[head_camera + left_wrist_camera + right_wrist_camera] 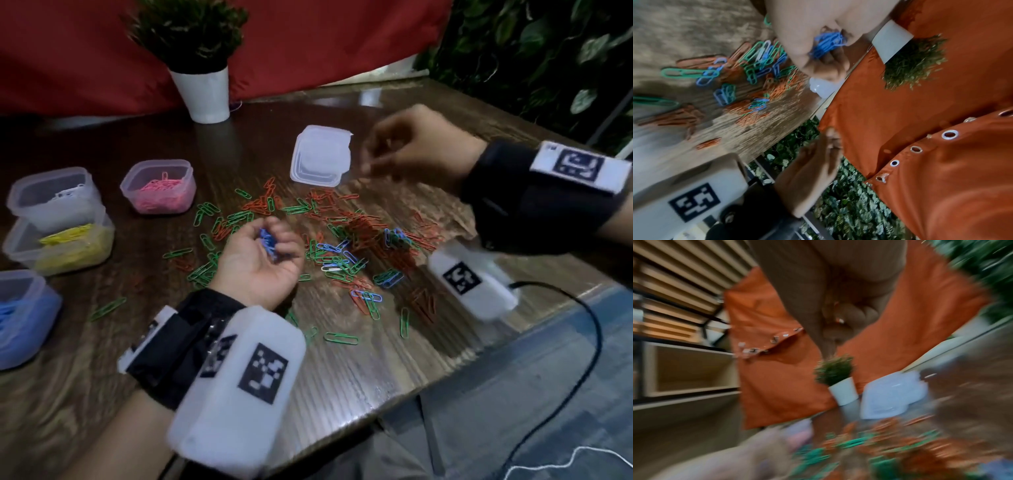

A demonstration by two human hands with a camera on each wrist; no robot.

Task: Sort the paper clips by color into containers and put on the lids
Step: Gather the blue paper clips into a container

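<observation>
Left hand (260, 260) palm-up, cupped around gathered blue wire paper clips (268, 240), apparently for 1 transfer to blue-filled translucent plastic container (24, 318) on table (342, 370); right hand (411, 147) raised, blurred, grip undeterminable.

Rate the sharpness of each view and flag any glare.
Head view: mostly sharp, right hand motion-smeared, window glare on the table far edge. Left wrist view: mild blur, blue paper clips in the left hand readable. Right wrist view: heavy motion blur, only the potted plant clear.
</observation>
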